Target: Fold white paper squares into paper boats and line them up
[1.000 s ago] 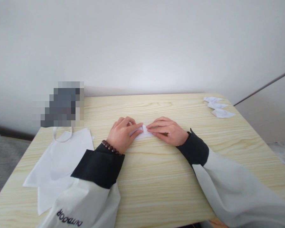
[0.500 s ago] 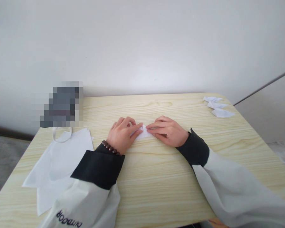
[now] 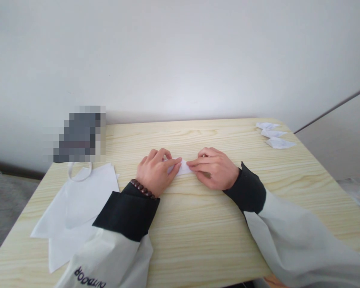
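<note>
A small piece of folded white paper (image 3: 184,168) lies low over the middle of the wooden table, between my two hands. My left hand (image 3: 156,170) pinches its left part with thumb and index finger, covering much of it. From the other side, my right hand (image 3: 214,168) grips the right end between fingertips and thumb. Three folded white paper pieces (image 3: 279,143), pointed at their ends, sit in a staggered row at the table's far right corner.
Loose white sheets (image 3: 90,196) overlap on the left of the table (image 3: 198,236), partly under my left sleeve. A white ring-shaped band (image 3: 80,178) rests on them. Behind stands a dark pixelated object (image 3: 78,134). A white wall (image 3: 180,60) closes off the back.
My fingers have shifted very slightly on the folded paper, and both hands still hold it. The view has moved a little; the other papers stay where they were.
</note>
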`<state>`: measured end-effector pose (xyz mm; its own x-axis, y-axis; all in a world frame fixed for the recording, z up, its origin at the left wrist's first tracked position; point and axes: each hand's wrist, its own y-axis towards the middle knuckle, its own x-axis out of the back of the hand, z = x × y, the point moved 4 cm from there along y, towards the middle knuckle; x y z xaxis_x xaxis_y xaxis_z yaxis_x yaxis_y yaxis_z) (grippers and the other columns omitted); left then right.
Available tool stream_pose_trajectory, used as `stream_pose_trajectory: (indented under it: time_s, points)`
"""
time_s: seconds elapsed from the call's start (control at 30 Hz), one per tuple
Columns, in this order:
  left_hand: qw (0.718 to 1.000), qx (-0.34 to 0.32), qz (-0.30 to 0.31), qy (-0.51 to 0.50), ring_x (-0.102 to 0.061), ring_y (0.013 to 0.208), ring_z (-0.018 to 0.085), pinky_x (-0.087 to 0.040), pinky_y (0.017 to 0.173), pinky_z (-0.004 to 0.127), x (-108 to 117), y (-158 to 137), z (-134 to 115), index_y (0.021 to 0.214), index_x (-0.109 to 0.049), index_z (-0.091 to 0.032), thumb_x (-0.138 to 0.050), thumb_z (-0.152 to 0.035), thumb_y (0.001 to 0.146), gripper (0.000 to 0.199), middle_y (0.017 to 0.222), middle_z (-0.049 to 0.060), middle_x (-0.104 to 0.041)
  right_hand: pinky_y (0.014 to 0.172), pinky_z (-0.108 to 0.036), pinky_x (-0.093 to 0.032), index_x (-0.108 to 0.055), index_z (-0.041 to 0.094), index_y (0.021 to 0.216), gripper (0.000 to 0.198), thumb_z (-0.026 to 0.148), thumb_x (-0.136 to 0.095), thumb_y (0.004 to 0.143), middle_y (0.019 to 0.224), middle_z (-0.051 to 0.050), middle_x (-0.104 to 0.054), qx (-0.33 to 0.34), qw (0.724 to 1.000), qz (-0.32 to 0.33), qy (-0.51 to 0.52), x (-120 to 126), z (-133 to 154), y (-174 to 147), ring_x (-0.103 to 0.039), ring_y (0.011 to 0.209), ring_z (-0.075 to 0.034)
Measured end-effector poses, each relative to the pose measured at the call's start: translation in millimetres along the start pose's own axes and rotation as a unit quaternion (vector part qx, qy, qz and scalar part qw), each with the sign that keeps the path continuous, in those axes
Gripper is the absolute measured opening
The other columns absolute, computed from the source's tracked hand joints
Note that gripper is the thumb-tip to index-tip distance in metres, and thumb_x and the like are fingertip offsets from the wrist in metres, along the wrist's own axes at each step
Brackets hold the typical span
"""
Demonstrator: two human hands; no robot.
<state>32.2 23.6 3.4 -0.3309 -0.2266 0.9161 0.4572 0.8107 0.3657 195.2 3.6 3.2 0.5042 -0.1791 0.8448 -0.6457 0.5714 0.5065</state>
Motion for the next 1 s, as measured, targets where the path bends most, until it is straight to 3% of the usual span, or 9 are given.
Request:
stream_pose_trajectory:
  time_s: [0.17,0.33,0.53,0.63,0.8,1.0]
  points:
    - [1.000,0.021,0.008,-0.010,-0.052,0.080,0.021,-0.043,0.066,0.032,-1.2,0.7,-1.4,0.091,-0.072,-0.030,-0.057,-0.046,0.080,0.025,0.089,0.004,-0.063,0.066,-0.035,-0.044,-0.070,0.021,0.081,0.018,0.013,-0.055,0.073,0.090,-0.001,-0.072,-0.019,0.999,-0.013,0.035,2.1,-3.7,-4.1,-0.054,0.074,-0.019]
    - [0.999,0.024,0.017,-0.040,-0.051,0.088,0.022,-0.043,0.077,0.037,-6.1,0.4,1.8,0.103,-0.067,-0.028,-0.059,-0.043,0.080,0.029,0.102,0.005,-0.062,0.078,-0.034,-0.046,-0.066,0.018,0.089,0.018,0.014,-0.050,0.081,0.090,-0.005,-0.069,-0.087,0.992,-0.038,0.085,-3.4,-11.4,-2.4,-0.058,0.080,-0.017]
    - [0.985,0.064,0.050,-0.153,-0.052,0.096,0.023,-0.039,0.088,0.042,-10.2,3.2,7.7,0.082,-0.066,-0.023,-0.066,-0.035,0.074,0.015,0.095,0.002,-0.065,0.081,-0.033,-0.045,-0.064,0.016,0.093,0.017,0.024,-0.051,0.085,0.091,-0.008,-0.060,-0.147,0.987,-0.008,0.063,-12.8,-9.9,4.1,-0.055,0.087,-0.019]
    - [0.968,0.099,0.069,-0.218,-0.055,0.093,0.023,-0.040,0.087,0.043,-12.0,4.9,10.6,0.076,-0.064,-0.020,-0.068,-0.033,0.072,0.014,0.090,0.002,-0.067,0.080,-0.033,-0.045,-0.063,0.017,0.093,0.017,0.027,-0.051,0.086,0.091,-0.008,-0.059,-0.146,0.987,0.006,0.063,-15.0,-6.8,4.4,-0.054,0.086,-0.019]
    - [0.913,0.103,0.092,-0.383,-0.062,0.075,0.017,-0.048,0.071,0.030,-11.6,6.3,7.9,0.078,-0.063,-0.017,-0.061,-0.038,0.076,0.022,0.080,0.003,-0.069,0.074,-0.030,-0.043,-0.061,0.017,0.085,0.019,0.028,-0.047,0.089,0.081,-0.006,-0.060,-0.116,0.991,0.005,0.071,-15.6,-0.7,5.6,-0.054,0.077,-0.016]
    - [0.942,0.058,0.084,-0.320,-0.064,0.076,0.017,-0.048,0.073,0.030,-2.3,6.3,-1.4,0.080,-0.069,-0.019,-0.054,-0.033,0.080,0.020,0.081,0.003,-0.071,0.070,-0.029,-0.039,-0.059,0.017,0.081,0.019,0.026,-0.044,0.089,0.075,-0.004,-0.060,-0.112,0.993,-0.001,0.047,-13.4,2.9,6.1,-0.053,0.071,-0.016]
